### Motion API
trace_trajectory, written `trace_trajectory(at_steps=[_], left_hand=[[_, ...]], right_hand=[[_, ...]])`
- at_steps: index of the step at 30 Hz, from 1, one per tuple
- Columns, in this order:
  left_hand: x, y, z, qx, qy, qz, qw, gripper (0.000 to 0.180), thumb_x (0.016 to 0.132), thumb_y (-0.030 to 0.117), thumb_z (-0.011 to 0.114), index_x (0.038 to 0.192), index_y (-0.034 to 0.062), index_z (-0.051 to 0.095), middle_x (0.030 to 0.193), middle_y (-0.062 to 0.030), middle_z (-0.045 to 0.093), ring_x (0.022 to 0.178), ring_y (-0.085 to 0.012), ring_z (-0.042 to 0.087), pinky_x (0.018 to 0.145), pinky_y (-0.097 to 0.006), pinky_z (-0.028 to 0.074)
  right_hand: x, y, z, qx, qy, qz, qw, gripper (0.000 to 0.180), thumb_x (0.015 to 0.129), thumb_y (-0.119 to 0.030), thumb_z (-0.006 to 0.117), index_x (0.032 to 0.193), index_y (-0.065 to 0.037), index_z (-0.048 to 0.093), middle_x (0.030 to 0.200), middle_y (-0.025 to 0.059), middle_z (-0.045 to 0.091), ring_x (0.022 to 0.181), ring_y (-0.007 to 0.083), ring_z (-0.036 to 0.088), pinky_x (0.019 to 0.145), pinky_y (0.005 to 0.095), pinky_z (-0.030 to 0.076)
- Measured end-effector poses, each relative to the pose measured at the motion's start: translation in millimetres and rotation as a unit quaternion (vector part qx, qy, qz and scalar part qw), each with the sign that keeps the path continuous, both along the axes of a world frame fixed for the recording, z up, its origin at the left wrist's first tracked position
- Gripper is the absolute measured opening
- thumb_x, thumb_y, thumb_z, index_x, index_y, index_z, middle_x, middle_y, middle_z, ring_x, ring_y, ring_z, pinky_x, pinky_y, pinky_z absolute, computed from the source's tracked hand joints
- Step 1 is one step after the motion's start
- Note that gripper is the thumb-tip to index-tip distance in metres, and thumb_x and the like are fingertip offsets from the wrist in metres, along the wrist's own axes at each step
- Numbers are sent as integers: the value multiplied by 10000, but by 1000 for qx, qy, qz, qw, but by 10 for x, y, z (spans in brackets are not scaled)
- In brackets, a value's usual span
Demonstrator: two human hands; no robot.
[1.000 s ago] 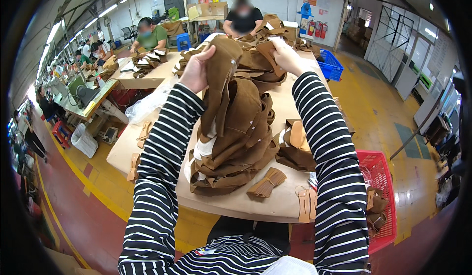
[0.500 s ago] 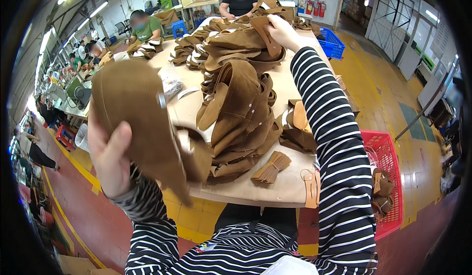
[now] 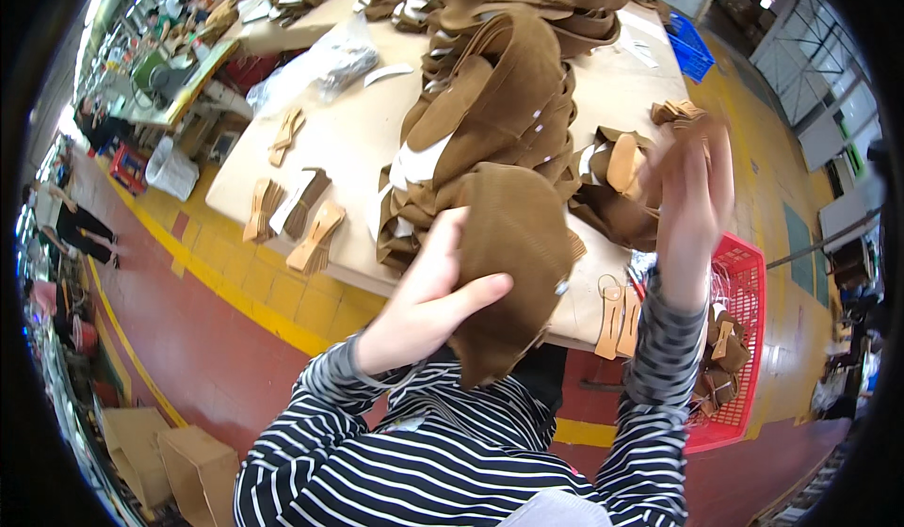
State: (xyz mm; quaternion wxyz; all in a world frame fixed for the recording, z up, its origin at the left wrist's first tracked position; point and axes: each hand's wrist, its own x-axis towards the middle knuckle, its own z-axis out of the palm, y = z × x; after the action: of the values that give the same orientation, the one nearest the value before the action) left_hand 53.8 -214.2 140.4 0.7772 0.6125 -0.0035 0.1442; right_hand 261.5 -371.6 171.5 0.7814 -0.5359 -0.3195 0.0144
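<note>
- Hanging just below the centre of the frame, a soft brown piece (image 3: 518, 244) is gripped by the left hand (image 3: 424, 287), the thumb pressed against its face.
- Right of centre, the right hand (image 3: 695, 197) is raised and blurred, its fingers pointed upward; whether anything is held by it cannot be told.
- Lower right of centre, tan straps (image 3: 610, 324) are laid at the near edge of the table (image 3: 348, 141); to their right, brown and tan pieces are contained in a red basket (image 3: 753, 310).
- Left of centre, tan bundles (image 3: 315, 235) are set near the table's edge.
- Behind the gripped piece, a pile of brown pieces (image 3: 499, 94) is heaped toward the top of the frame.
- Upper left of centre, a clear plastic bag (image 3: 348, 61) is laid near a white curved strip (image 3: 388, 73).
- Upper right, a blue crate (image 3: 692, 47) is placed beside the table's far end.
</note>
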Motion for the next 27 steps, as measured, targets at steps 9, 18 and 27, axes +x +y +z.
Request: trace_trajectory(at_steps=[9,18,27], left_hand=[[589,-616,-699,47,6,37,998,604,976,88,530,1434,-48,159,1391,-210,442,1273,-234,456,1063,-321,351],[634,-763,-905,317,79,-11,945,500,923,55,594,1369,-41,389,963,-199,649,817,-246,655,720,-314,507],[800,-735,-1088,330,148,-6,932,407,980,41,499,1356,-71,394,1193,-119,581,1033,-152,558,903,-265,440]], right_hand=[[-1058,-367,-1058,-47,173,-93,979,381,996,-83,513,1349,53,462,1232,90,580,1100,136,548,957,258,428],[-1124,-276,-1429,-68,161,-199,964,276,955,-26,531,1212,75,546,1107,104,537,1038,169,541,897,262,438],[-853,-1572,-1486,-149,97,-407,896,202,945,-50,556,1124,24,614,1056,70,601,975,135,581,863,260,466]])
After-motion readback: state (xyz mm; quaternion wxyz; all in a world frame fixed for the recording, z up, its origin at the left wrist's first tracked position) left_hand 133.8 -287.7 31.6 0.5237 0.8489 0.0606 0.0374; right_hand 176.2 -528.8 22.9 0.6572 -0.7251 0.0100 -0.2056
